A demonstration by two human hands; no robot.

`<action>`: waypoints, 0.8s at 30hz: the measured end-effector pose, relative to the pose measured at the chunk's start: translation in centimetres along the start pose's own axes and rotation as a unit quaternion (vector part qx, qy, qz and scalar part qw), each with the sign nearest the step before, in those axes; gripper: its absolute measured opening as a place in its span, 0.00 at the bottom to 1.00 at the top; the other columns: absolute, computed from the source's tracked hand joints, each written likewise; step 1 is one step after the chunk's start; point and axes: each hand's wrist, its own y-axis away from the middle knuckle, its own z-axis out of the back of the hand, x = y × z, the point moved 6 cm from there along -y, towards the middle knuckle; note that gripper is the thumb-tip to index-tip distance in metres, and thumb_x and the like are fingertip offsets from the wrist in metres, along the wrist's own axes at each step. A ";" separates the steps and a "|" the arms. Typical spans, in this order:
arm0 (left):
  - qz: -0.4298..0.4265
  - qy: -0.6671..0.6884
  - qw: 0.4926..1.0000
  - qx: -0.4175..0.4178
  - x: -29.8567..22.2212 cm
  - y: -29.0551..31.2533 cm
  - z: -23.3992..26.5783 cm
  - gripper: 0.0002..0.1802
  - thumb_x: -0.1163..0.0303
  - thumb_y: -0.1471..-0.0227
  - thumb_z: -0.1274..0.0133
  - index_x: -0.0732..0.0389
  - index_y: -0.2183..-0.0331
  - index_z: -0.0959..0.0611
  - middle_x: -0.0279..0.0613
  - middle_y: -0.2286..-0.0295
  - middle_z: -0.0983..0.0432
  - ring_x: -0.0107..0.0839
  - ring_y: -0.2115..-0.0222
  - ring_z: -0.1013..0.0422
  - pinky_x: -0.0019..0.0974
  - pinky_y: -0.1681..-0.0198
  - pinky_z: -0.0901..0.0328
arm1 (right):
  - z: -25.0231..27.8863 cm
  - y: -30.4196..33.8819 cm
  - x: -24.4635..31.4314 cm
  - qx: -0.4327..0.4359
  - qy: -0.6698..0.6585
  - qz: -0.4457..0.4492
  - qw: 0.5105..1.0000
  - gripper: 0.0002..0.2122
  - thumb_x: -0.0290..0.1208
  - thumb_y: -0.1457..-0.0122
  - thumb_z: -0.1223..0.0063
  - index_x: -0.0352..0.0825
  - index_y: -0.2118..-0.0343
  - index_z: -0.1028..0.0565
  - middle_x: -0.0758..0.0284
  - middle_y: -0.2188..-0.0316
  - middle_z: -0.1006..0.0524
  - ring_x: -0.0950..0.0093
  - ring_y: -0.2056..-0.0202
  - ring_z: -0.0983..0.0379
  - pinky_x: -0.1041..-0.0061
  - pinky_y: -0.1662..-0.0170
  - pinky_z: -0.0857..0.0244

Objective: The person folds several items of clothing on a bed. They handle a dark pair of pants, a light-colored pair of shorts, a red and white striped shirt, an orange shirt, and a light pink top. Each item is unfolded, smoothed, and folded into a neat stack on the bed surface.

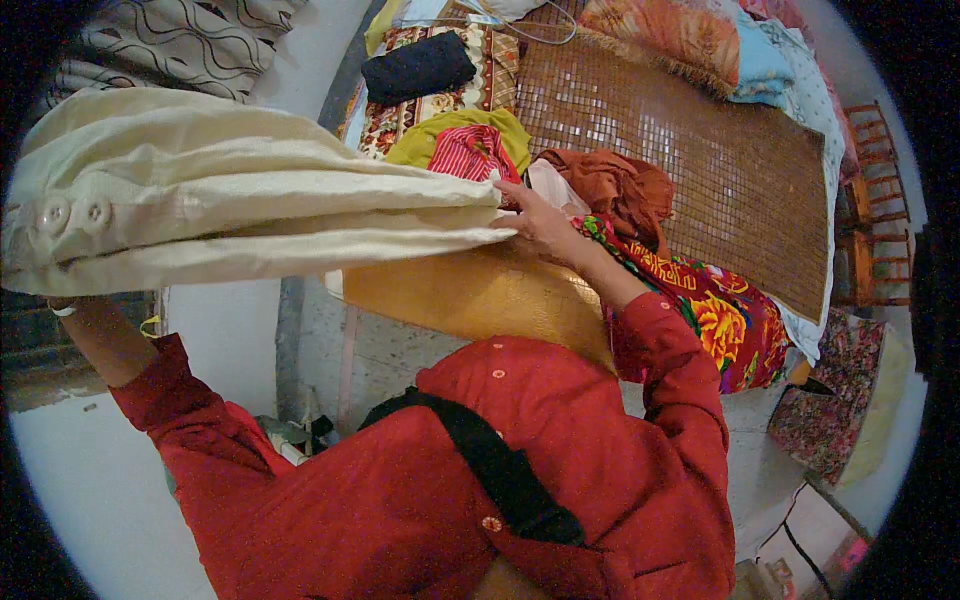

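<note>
A cream buttoned garment (pixel 270 205) is stretched in long folds from the far left to the middle, above the bed's near edge. Two pale buttons (pixel 76 212) show near its left end. My right hand (pixel 545 228) is closed on its right end, thumb and fingers pinching the edge. Behind the cloth's left end my left hand is hidden; only the wrist (pixel 66 306) with a pale band shows below it. Just beyond the cloth lie a red striped cloth (pixel 470 150) and a yellow-green cloth (pixel 425 140).
A bed with a brown tile mat (pixel 720 170) fills the far side. On it are a rust-brown cloth (pixel 625 190), a folded black cloth (pixel 420 68), a flowered red fabric (pixel 730 315) and an orange blanket (pixel 670 35). Wooden chairs (pixel 875 210) stand at the right.
</note>
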 end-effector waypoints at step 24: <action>0.336 0.098 0.915 0.203 14.9 9.7 -6.5 0.25 0.62 0.50 0.48 0.68 0.54 0.30 0.42 0.59 0.30 0.31 0.61 0.31 0.34 0.59 0.35 | 24.8 15.5 6.0 -0.234 0.196 -0.199 0.931 0.06 0.24 0.53 0.48 0.33 0.71 0.25 0.70 0.75 0.28 0.77 0.70 0.34 0.80 0.67 0.41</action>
